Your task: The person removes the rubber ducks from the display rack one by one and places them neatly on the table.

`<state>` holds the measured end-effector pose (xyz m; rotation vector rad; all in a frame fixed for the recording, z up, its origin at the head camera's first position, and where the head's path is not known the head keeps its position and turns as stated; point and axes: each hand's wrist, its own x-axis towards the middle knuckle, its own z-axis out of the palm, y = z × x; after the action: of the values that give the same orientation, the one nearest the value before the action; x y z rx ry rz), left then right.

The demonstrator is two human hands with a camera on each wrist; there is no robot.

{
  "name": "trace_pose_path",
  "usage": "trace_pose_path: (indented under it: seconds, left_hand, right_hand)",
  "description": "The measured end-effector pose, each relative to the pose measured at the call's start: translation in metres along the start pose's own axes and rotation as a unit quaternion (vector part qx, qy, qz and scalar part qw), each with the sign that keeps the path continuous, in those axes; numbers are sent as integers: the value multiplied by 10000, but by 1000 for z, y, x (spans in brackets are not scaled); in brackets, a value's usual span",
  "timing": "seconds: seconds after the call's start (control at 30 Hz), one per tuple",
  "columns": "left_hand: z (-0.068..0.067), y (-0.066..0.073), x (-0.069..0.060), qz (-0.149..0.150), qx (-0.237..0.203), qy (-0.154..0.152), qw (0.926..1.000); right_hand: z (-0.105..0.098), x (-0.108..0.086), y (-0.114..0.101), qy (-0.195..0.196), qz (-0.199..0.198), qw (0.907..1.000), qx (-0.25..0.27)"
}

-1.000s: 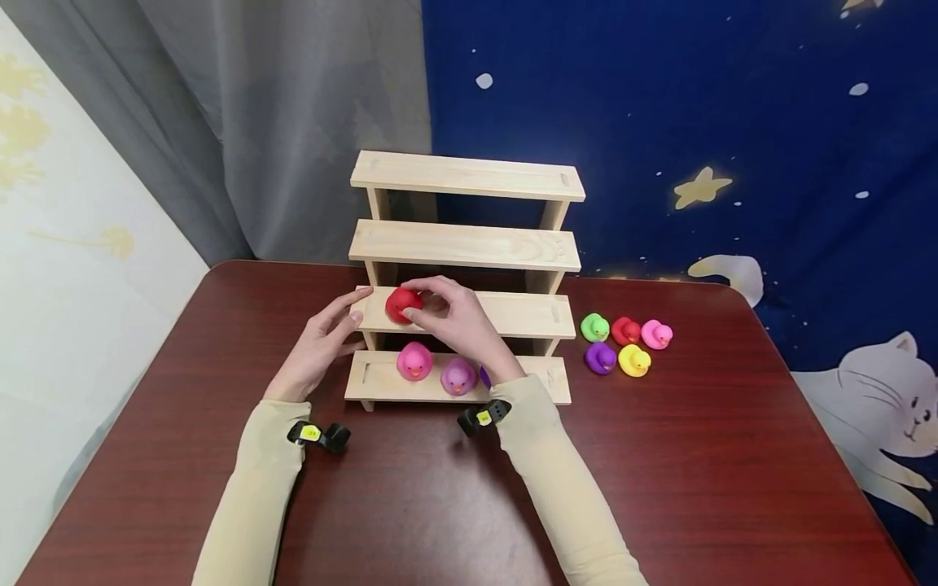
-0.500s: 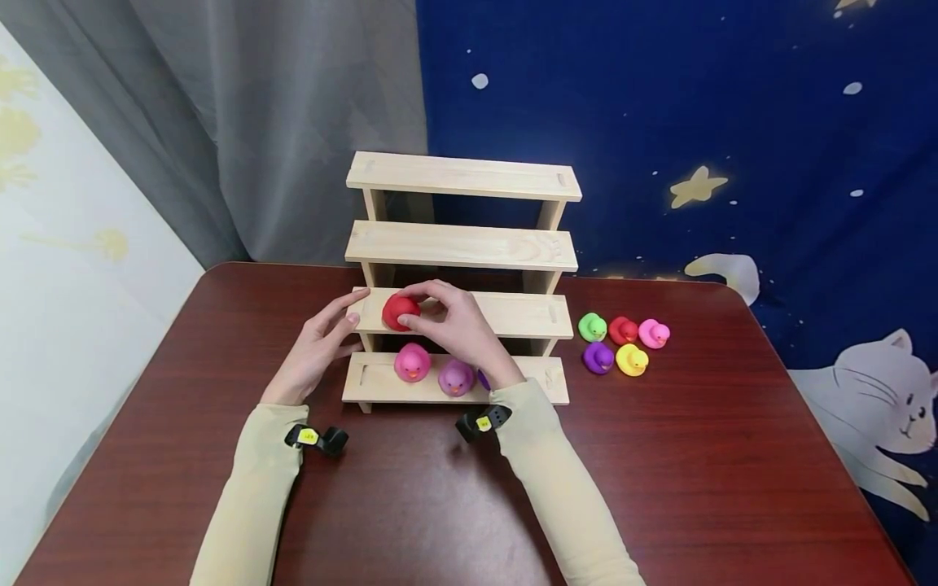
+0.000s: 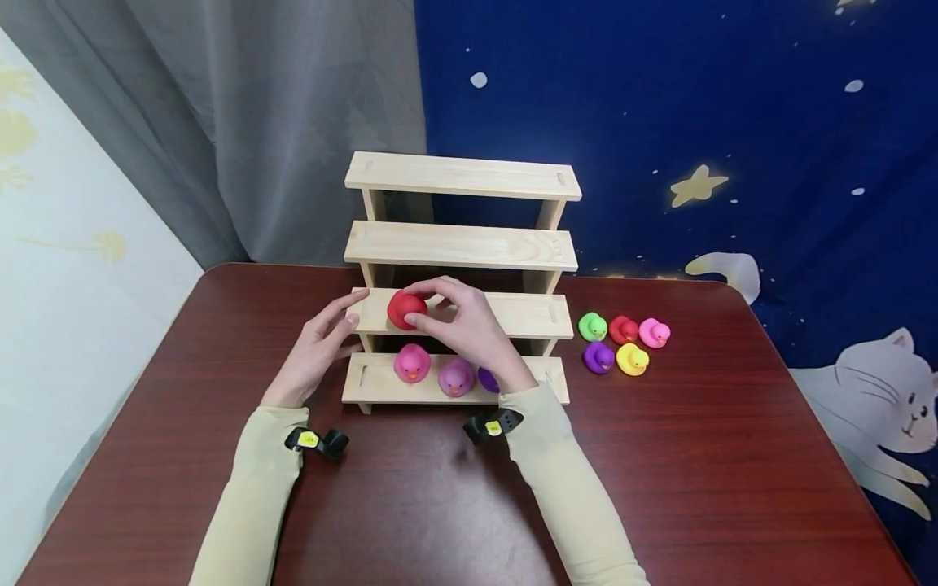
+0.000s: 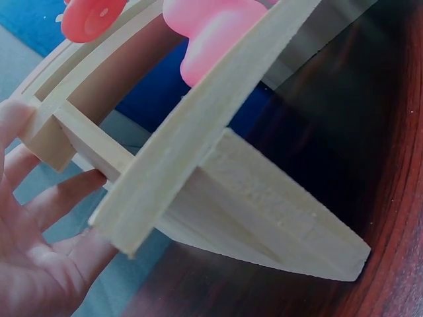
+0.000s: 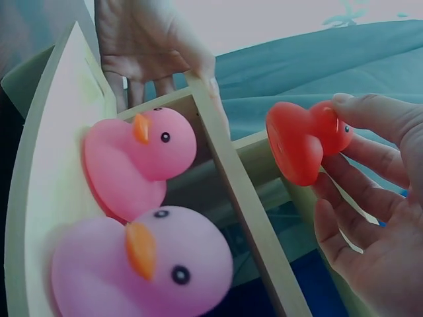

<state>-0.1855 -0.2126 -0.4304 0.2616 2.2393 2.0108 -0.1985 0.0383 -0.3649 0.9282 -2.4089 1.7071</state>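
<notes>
One red duck (image 5: 295,144), head up, beak direction unclear

Red duck (image 3: 402,308) pinched in right hand (image 3: 472,324), over second-lowest shelf (image 3: 526,314) of stepped wooden rack (image 3: 462,246).

In front of you is a big, dark red-brown wooden table (image 3: 696,472) with round back corners and a soft shine. Behind it hang a folded gray cloth curtain (image 3: 315,122) and a dark blue cloth (image 3: 586,98) with yellow stars (image 3: 699,186) and a white cat (image 3: 879,395). Your left side has a white backdrop (image 3: 66,325).
</notes>
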Motion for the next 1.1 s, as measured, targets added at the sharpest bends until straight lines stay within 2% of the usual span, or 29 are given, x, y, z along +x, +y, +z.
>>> trace_pose_path:
  seconds: [0.43, 0.67, 0.77, 0.9, 1.0, 1.1]
  left_hand:
    - [1, 2, -1, 86, 62, 20, 9999]
    - [0, 2, -1, 114, 87, -33, 9999]
    - [0, 3, -1, 117, 113, -65, 9998]
    - [-2, 3, 0, 183, 214, -90, 9996]
    - [-4, 4, 1, 208, 290, -93, 9993]
    - [-4, 4, 1, 201, 304, -82, 9993]
  right_hand:
    - [-20, -12, -6, 246, -283, 9991, -222]
    - [-37, -24, -6, 424, -411, 9981, -148]
    - [-44, -31, -18, 442, -304, 9985, -71]
    - [-52, -35, -14, 458, -227, 9986, -127]
    - [-58, -37, 2, 504, -264, 9981, -239]
    - [-63, -41, 3, 553, -193, 9978, -322]
